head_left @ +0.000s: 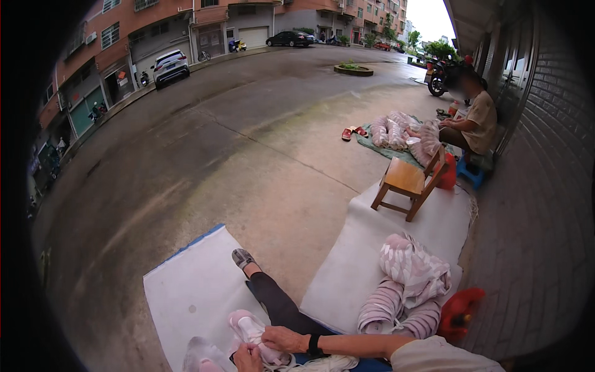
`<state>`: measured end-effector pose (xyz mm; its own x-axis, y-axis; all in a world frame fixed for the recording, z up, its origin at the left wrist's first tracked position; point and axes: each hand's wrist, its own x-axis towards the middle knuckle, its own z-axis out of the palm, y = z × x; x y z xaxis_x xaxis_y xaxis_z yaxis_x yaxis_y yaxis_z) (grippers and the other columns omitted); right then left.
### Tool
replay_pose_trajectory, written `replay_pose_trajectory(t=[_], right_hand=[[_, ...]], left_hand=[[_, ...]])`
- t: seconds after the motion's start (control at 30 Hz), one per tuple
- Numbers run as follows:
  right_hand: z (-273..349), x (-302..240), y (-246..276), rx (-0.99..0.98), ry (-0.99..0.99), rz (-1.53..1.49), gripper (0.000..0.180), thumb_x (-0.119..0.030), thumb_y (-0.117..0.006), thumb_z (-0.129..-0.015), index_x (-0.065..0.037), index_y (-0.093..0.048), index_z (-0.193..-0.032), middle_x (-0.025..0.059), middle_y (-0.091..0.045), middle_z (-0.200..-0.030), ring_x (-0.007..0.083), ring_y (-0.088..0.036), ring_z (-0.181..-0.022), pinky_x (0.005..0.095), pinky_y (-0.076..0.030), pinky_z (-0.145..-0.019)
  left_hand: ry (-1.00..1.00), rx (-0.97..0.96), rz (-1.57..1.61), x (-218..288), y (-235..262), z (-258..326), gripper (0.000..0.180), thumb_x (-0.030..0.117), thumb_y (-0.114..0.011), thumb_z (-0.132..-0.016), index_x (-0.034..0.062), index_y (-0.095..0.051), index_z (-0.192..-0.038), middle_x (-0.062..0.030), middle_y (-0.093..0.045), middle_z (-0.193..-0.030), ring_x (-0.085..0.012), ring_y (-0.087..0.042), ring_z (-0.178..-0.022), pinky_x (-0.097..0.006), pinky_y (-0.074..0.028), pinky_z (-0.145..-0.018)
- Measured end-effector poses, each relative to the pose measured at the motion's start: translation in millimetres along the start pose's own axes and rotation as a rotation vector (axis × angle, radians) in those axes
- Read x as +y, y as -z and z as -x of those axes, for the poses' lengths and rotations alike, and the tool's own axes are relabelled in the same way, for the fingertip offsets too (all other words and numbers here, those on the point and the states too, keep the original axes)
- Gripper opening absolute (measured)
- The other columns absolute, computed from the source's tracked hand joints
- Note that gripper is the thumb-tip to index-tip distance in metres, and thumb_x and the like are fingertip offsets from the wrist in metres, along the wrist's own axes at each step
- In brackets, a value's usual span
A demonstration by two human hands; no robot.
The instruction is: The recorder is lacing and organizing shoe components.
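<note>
I sit on the ground with one leg in dark trousers (279, 304) and a grey shoe (242, 257) stretched out over a white mat (186, 291). My right hand (282, 339), with a black band on its wrist, grips a small pink and white piece (248, 327) over my lap. My left hand (248, 358) is just below it at the picture's lower edge, fingers closed on the same piece. A second pale pink piece (203, 356) lies to the left. White cord (322, 363) lies under my right wrist.
Stacks of pink and white striped bundles (406, 285) and a red object (458, 313) lie on a second white sheet (347, 260) beside a brick wall (539, 204). A tipped wooden stool (409, 183) stands beyond. Another person (474, 124) sits further back near more bundles, red slippers (353, 132) and a motorbike (440, 77).
</note>
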<state>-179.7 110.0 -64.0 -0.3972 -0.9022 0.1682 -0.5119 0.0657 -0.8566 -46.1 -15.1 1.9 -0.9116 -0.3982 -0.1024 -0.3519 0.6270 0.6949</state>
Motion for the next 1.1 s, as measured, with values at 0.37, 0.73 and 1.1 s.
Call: replay_pose_trajectory(t=[0.37,0.73,1.1], right_hand=[[10,-8,-3,0.037,-0.161,-0.194,0.016,-0.015,-0.062,-0.082,0.000,-0.063,-0.088,0.0140,-0.058,-0.080,0.0256,-0.060,-0.074,0.0344,-0.049,-0.069],[-18,-63,73,-0.119,-0.392,-1.275,0.016,-0.021,-0.048,-0.097,-0.006,-0.051,-0.093,0.0036,-0.059,-0.080,0.0145,-0.061,-0.074,0.0290,-0.052,-0.071],[91,49,193,-0.370,-0.220,0.845,0.010,-0.010,-0.055,-0.081,-0.001,-0.056,-0.078,0.0187,-0.059,-0.059,0.0381,-0.060,-0.057,0.0458,-0.048,-0.055]], left_hand=[[0.069,0.104,0.055,-17,-14,16,0.022,0.020,-0.057,-0.086,0.0001,-0.057,-0.094,-0.0204,-0.059,-0.085,-0.0368,-0.058,-0.081,-0.045,-0.044,-0.076],[0.490,0.426,0.602,-2,73,75,0.018,0.015,-0.054,-0.094,0.0018,-0.061,-0.103,0.0011,-0.061,-0.085,-0.0055,-0.049,-0.074,-0.020,-0.041,-0.065],[0.474,0.343,0.404,-23,57,96,0.015,0.015,-0.062,-0.088,-0.0005,-0.062,-0.090,-0.0005,-0.060,-0.082,-0.0084,-0.052,-0.077,-0.022,-0.042,-0.070]])
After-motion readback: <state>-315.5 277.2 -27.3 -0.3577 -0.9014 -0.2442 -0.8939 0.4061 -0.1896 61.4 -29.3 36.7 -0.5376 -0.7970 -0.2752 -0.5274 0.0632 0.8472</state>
